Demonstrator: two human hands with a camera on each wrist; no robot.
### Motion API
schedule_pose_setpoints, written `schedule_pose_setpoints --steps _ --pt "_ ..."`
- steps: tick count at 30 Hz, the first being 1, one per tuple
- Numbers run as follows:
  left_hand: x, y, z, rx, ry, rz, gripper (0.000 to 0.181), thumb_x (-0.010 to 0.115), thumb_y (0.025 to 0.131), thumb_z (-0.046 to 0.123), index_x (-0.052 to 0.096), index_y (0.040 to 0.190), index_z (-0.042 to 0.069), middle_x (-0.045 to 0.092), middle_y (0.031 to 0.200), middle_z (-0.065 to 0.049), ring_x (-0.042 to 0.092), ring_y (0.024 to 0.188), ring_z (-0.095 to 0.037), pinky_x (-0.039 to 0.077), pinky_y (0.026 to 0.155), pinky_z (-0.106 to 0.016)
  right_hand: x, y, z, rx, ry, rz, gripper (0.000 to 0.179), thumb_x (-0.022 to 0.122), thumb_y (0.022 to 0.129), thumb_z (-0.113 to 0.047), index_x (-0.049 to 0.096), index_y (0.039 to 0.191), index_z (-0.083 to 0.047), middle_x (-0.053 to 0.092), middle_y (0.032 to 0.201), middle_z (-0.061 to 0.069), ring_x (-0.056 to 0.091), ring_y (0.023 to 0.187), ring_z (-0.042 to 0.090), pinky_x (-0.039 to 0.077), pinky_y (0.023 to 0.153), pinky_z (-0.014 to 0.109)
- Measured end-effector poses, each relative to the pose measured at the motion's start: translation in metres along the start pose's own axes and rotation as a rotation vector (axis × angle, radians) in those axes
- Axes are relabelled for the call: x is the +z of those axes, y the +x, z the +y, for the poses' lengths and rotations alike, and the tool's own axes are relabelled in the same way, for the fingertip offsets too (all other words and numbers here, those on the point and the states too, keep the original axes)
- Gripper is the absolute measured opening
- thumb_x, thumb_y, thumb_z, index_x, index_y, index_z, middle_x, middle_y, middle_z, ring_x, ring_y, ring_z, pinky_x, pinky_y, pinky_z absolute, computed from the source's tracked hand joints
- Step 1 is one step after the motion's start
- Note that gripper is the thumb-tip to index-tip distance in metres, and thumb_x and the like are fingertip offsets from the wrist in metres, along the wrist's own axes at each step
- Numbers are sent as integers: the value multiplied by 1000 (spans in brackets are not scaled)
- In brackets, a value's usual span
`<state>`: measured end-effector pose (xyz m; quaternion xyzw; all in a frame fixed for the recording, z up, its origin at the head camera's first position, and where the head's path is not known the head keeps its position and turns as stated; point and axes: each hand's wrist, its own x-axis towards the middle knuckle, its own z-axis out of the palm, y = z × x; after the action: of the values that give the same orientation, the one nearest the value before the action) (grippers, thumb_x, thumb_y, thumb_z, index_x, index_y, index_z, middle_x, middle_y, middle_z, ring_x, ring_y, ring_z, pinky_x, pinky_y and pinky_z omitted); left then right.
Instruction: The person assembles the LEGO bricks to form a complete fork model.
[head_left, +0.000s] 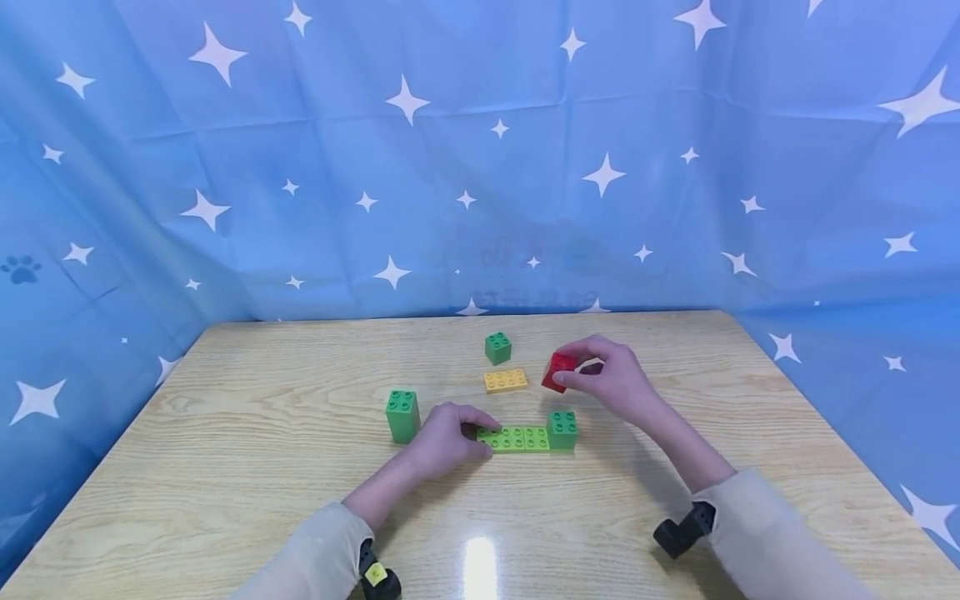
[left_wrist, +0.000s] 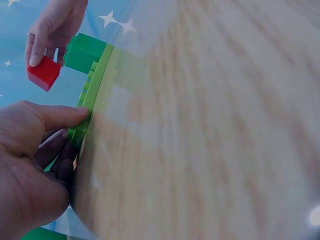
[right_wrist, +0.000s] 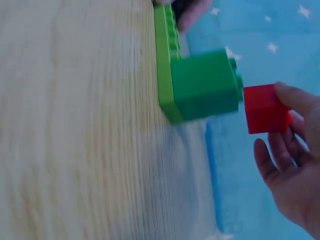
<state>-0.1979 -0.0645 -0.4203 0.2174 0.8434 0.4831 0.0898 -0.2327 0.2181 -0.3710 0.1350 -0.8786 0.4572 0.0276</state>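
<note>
In the head view my left hand (head_left: 450,440) pinches the left end of a row of light green studded bricks (head_left: 513,439) lying on the table. A green brick (head_left: 562,430) sits on the right end of that row. My right hand (head_left: 611,379) grips a red brick (head_left: 558,372) between thumb and fingers, raised and tilted behind the green one. The right wrist view shows the red brick (right_wrist: 266,108) apart from the table, beside the green brick's studs (right_wrist: 237,80). From the left wrist view, the left thumb (left_wrist: 70,116) lies along the light green row (left_wrist: 95,90).
A tall green block (head_left: 403,415) stands left of my left hand. Farther back lie a flat yellow-orange brick (head_left: 506,381) and a small green brick (head_left: 498,347). A blue curtain (head_left: 480,158) with white stars hangs behind the wooden table (head_left: 262,400).
</note>
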Motion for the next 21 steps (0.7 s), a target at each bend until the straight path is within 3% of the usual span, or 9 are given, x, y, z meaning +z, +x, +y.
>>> schedule_pose_setpoints --steps 9,21 --pt "0 0 0 5 6 -1 27 79 83 -3 80 108 8 74 110 -2 62 104 -18 52 90 -37 15 -14 -17 -50 68 -72 31 81 89 -10 73 118 -5 68 111 8 66 95 26 58 83 35" --pt "-1 0 0 -5 7 -4 27 79 83 -2 80 108 9 74 110 -2 63 103 -18 52 89 -37 27 -23 -13 -110 40 -173 30 82 88 -11 74 117 -9 67 109 2 67 100 22 56 94 48"
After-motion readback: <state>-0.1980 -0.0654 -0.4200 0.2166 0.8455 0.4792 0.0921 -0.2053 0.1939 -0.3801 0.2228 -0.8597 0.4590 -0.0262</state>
